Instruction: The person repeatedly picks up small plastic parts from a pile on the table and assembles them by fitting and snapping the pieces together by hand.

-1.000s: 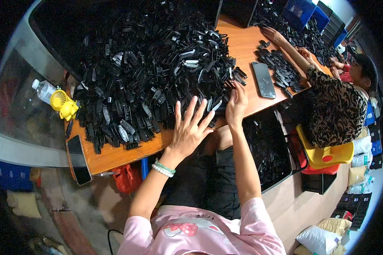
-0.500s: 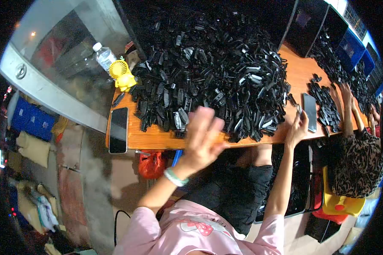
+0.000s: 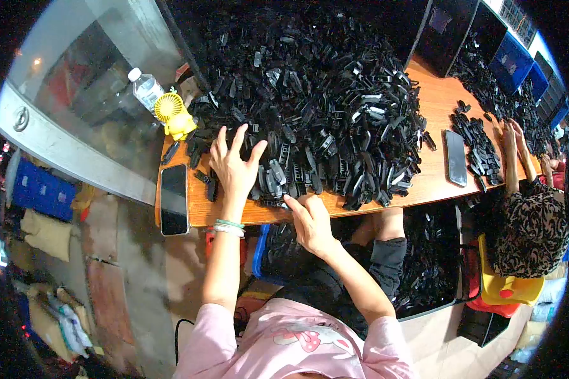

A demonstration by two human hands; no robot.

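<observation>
A large heap of black plastic clip-like pieces (image 3: 310,95) covers much of the wooden table (image 3: 430,110). My left hand (image 3: 237,165) has its fingers spread at the heap's front left edge, touching or just over the pieces. Near the table's front edge, my right hand (image 3: 311,222) has its index finger stretched toward several grey-black pieces (image 3: 272,180), the other fingers curled. Whether anything small is under its fingertips cannot be made out.
A phone (image 3: 174,199) lies at the left table corner, by a yellow fan (image 3: 172,115) and a bottle (image 3: 146,88). Another phone (image 3: 455,158) lies right, beside a smaller pile (image 3: 480,148). A co-worker (image 3: 530,227) reaches over the table. Blue bins (image 3: 511,62) stand behind.
My left hand has moved left and forward onto the heap's edge. My right hand, earlier near the right phone, has come left to the front edge. The view has swung left.
</observation>
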